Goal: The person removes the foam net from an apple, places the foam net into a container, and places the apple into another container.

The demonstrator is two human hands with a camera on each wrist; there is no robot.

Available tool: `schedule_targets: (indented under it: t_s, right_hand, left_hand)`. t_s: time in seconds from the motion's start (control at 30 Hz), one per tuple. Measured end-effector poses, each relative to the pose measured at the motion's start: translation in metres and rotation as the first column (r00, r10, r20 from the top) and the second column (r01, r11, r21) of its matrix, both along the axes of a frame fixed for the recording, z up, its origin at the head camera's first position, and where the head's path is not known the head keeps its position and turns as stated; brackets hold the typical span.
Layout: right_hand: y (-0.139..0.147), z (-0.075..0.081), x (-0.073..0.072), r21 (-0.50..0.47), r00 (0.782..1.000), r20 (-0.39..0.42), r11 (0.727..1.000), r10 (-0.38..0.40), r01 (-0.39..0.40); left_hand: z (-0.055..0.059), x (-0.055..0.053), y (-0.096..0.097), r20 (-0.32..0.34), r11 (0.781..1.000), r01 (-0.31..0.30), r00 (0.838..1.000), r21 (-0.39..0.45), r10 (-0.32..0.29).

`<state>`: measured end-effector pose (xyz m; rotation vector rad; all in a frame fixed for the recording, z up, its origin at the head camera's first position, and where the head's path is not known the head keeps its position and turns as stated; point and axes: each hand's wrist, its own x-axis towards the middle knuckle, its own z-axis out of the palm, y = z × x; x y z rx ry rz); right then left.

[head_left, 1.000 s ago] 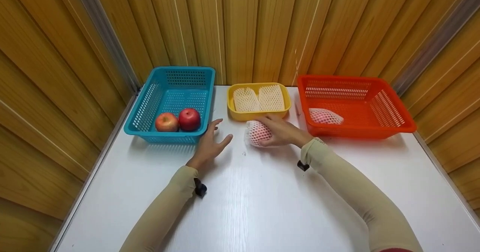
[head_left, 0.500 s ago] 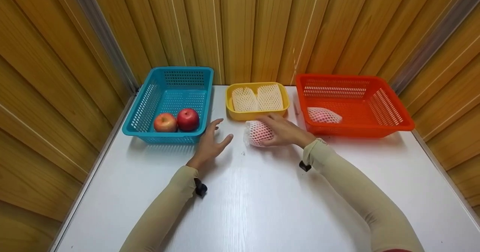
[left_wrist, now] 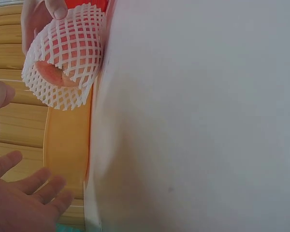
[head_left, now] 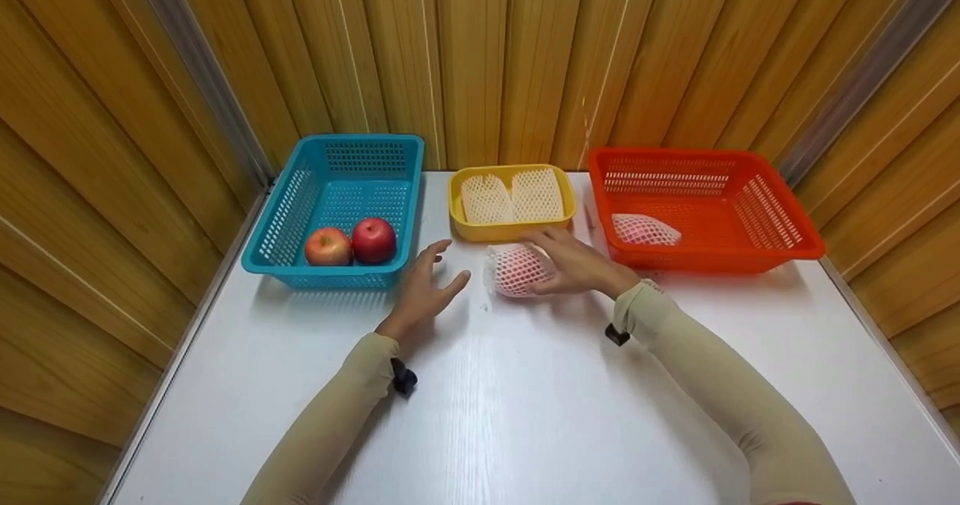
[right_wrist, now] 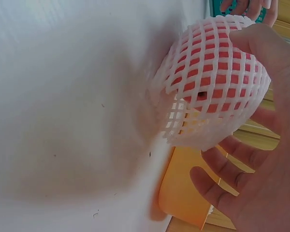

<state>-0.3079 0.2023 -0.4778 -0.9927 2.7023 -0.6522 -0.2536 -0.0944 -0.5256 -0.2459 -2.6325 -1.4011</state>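
Observation:
An apple in a white foam net [head_left: 516,271] rests on the white table in front of the yellow tray. My right hand [head_left: 574,265] is around its right side. In the right wrist view the thumb [right_wrist: 253,38] lies against the net, while the other fingers [right_wrist: 232,164] are spread loosely at its far side. My left hand [head_left: 420,291] is held apart to the left of the apple, beside the blue basket, holding nothing. Its fingers [left_wrist: 34,186] are spread in the left wrist view.
Two bare apples [head_left: 351,244] lie in the blue basket [head_left: 330,272] at left. Folded foam nets [head_left: 512,197] fill the yellow tray [head_left: 487,231]. In the red basket [head_left: 720,261] at right lies another netted apple [head_left: 645,230]. Wood-patterned panels [head_left: 480,62] stand behind.
My right thumb and fingers have loosened and drawn slightly to the right, showing more of the netted apple. My left hand has barely moved. The head view has shifted slightly.

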Motion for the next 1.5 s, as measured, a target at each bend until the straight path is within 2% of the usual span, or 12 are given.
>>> schedule_targets:
  t_s: [0.17,0.27,0.43,0.7,0.93,1.27,1.5]
  right_hand:
    - [0.006,0.0,0.001,-0.009,1.0,0.004,1.0,-0.003,0.003]
    - [0.01,-0.001,0.002,-0.01,1.0,0.016,1.0,-0.016,0.016]
    - [0.016,-0.002,0.003,-0.015,0.999,0.035,0.999,-0.033,0.033]
    - [0.02,-0.006,0.007,-0.007,0.997,0.053,0.998,-0.055,0.055]
    - [0.022,-0.007,0.009,-0.026,0.998,0.042,0.999,-0.039,0.04]
    - [0.03,-0.005,0.014,-0.039,0.997,0.051,0.998,-0.049,0.051]
    - [0.036,-0.007,0.016,-0.049,0.997,0.053,0.997,-0.064,0.067]
  left_hand:
    - [-0.002,0.001,0.002,0.016,0.999,0.03,0.999,0.034,-0.03]
    - [-0.002,0.001,0.003,0.003,0.998,0.046,0.999,0.042,-0.046]
    - [-0.003,0.002,0.003,-0.021,0.995,0.098,0.995,0.036,-0.097]
    - [-0.004,0.007,0.007,-0.02,0.984,0.172,0.985,0.048,-0.171]
    - [-0.003,0.008,0.009,-0.042,0.982,0.181,0.983,0.053,-0.179]
    - [-0.005,0.015,0.016,-0.151,0.974,0.214,0.968,0.078,-0.201]
    - [-0.003,0.016,0.021,-0.157,0.973,0.22,0.966,0.066,-0.207]
